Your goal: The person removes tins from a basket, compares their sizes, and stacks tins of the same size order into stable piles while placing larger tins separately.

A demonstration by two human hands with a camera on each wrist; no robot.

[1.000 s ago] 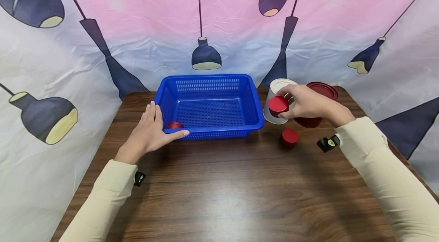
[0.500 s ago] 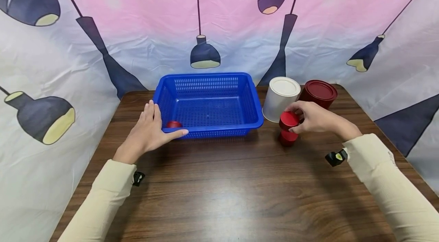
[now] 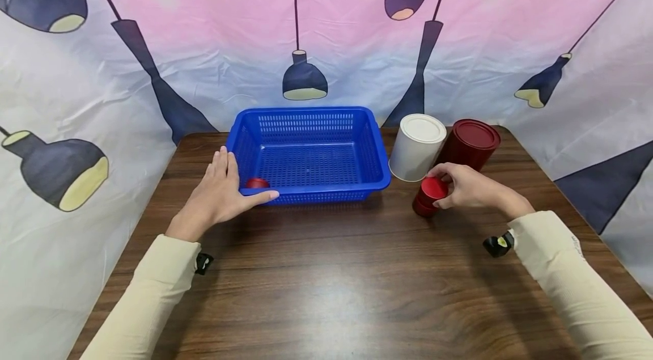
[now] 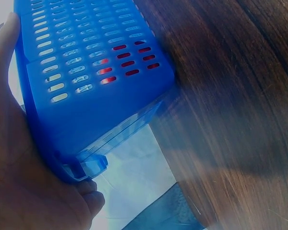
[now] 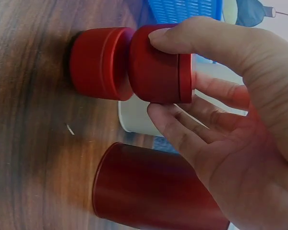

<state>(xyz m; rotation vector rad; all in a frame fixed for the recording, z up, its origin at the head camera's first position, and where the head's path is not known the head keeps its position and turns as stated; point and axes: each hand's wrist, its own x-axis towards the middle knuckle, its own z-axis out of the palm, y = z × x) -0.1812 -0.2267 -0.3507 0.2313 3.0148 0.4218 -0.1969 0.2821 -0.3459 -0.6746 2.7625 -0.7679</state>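
My right hand [image 3: 469,187] pinches a small round red tin [image 5: 156,67] between thumb and fingers. Directly below it, a matching red tin [image 5: 93,62] stands on the table, and the held tin's base is right at its lid, slightly off-centre in the right wrist view. My left hand [image 3: 214,193] rests on the front left corner of a blue plastic basket [image 3: 326,189], fingers straight along the left rim and thumb along the front rim. Inside that corner lies another red tin [image 3: 257,183], partly hidden by the front wall and showing red through the slots in the left wrist view.
A white lidded can [image 3: 415,150] stands just right of the basket. Beside it is a dark red lidded can [image 3: 471,142], partly covered by my right hand. The wooden table [image 3: 316,280] ends at a printed cloth backdrop [image 3: 204,76].
My right hand has carried its red tin from in front of the white can toward me and down onto the standing tin. The left hand stays at the basket corner.
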